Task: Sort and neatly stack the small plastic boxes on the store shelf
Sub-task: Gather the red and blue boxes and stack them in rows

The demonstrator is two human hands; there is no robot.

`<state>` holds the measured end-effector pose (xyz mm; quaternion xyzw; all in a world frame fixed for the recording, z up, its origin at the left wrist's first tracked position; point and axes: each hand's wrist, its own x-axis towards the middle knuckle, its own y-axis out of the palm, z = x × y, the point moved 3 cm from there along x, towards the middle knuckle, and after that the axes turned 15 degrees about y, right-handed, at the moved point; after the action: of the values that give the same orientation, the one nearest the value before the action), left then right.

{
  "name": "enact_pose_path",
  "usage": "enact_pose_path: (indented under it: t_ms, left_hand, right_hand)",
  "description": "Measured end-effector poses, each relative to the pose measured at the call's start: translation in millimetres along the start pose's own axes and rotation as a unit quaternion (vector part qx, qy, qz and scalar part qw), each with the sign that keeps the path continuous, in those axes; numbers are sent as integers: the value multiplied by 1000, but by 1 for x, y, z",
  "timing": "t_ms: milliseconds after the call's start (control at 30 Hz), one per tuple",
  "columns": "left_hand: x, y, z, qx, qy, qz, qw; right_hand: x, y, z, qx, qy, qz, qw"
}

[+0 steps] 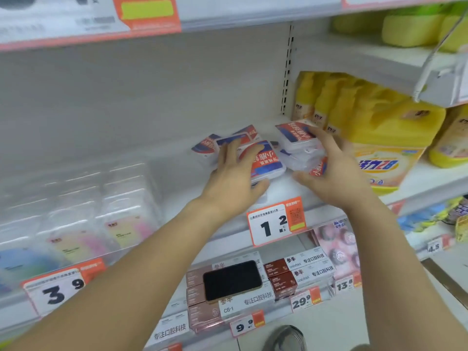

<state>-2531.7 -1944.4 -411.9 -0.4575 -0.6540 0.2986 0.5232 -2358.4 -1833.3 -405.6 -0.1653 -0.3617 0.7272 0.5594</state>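
Boxes first: I see the small plastic boxes (266, 158) in two groups on the white shelf (283, 191), towards its right end and close to the front edge. The left group is a loose, overlapping spread with red and blue labels facing up; the right group is a rough stack (301, 145) of clear boxes, its top one tilted, just beside the yellow detergent bottles (379, 138).

My left hand (235, 173) lies over the left group, fingers spread across the top boxes and thumb under the front edge of the nearest one, so it is grasping that box loosely rather than clenching. My right hand (334, 171) cups the stack from its right side, fingers along the top box and thumb reaching in low at the front; I think it is gripping the stack, though motion blur leaves the contact unclear.

On the shelf's front edge below the hands hangs an orange price tag (277, 221). On the shelf below, a black phone (231, 281) rests on cartons. Clear packs (101, 211) fill the shelf's left end.
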Motion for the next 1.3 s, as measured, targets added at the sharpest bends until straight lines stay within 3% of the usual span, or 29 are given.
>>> enact_pose_path:
  t_ms: [167, 400, 500, 633, 700, 800, 1000, 1167, 1300]
  left_hand:
    - [19, 1, 18, 9, -65, -1, 998]
    - [45, -8, 47, 6, -167, -23, 986]
    - [41, -15, 44, 15, -156, -65, 986]
    - [22, -30, 29, -31, -116, -124, 985]
    - [11, -35, 18, -49, -113, -102, 987]
    - [-6, -34, 9, -54, -129, 4, 990]
    - [-22, -26, 9, -100, -69, 120, 985]
    - [-33, -20, 9, -151, -50, 102, 982]
    - [-37, -23, 6, -148, -32, 54, 987]
  right_hand:
    - [15, 11, 18, -16, -1, 10, 1000]
    - [33, 51, 46, 125, 19, -14, 992]
    - [37, 52, 44, 175, 47, -59, 982]
    - [34, 50, 42, 161, 84, -125, 975]
    - [35, 49, 40, 165, 94, -137, 972]
    - [36, 45, 38, 193, 93, -140, 967]
    - [32, 26, 36, 196, 112, -118, 967]
    - [15, -12, 19, 236, 113, -83, 962]
    - [2, -32, 5, 395, 139, 7, 908]
